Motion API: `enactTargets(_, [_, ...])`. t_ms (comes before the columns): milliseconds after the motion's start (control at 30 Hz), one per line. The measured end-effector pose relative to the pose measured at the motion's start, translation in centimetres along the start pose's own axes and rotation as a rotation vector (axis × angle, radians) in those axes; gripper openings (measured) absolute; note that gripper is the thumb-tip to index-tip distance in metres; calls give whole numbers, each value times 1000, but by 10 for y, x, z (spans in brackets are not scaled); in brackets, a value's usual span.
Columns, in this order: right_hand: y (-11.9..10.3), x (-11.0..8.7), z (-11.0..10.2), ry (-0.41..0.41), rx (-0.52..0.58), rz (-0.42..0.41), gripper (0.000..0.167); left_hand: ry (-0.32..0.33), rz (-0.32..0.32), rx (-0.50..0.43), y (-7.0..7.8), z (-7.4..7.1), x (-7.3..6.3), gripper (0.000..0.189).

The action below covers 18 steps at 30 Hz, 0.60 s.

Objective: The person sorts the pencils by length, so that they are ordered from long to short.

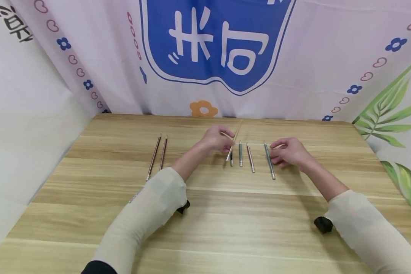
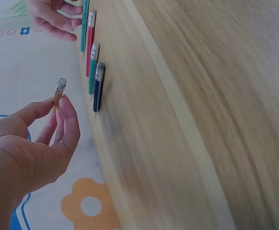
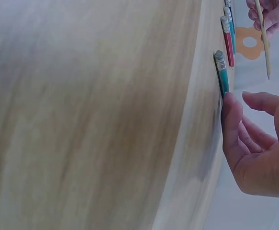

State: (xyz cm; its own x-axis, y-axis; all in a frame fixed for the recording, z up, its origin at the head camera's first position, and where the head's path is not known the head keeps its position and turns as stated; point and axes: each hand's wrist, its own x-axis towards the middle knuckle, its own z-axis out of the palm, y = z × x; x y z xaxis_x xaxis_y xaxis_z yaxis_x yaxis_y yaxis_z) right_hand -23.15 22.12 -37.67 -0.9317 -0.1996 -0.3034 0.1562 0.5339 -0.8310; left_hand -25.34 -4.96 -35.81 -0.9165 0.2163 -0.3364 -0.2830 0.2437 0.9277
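Thumb and fingers of my left hand point(image 1: 218, 139) pinch a yellow pencil point(image 1: 237, 132), raised above the table and slanted. Its eraser end point(image 2: 61, 83) shows in the left wrist view. Just below lies a dark blue pencil point(image 1: 231, 160), partly hidden in the head view. To its right are a green pencil point(image 1: 241, 154), a red pencil point(image 1: 250, 158) and a longer teal pencil point(image 1: 269, 161). Beside this teal one is my right hand point(image 1: 289, 152), fingers loosely bent and thumb apart. A fingertip point(image 3: 230, 98) meets or overlaps the teal pencil; contact is unclear.
Two dark red pencils point(image 1: 153, 156) lie side by side on the left of the wooden table point(image 1: 226, 228). A printed cloth point(image 1: 311, 57) hangs along the table's back edge. Black wrist devices point(image 1: 323, 224) are at the sleeves.
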Motion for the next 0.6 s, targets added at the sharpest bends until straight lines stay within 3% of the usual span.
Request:
enactTargets(167, [-2, 2, 4, 21, -82, -5, 38, 13, 3, 7, -1, -7, -1, 29])
enactTargets(600, [-4, 4, 10, 44, -163, -41, 31, 52, 12, -4, -10, -30, -7, 29])
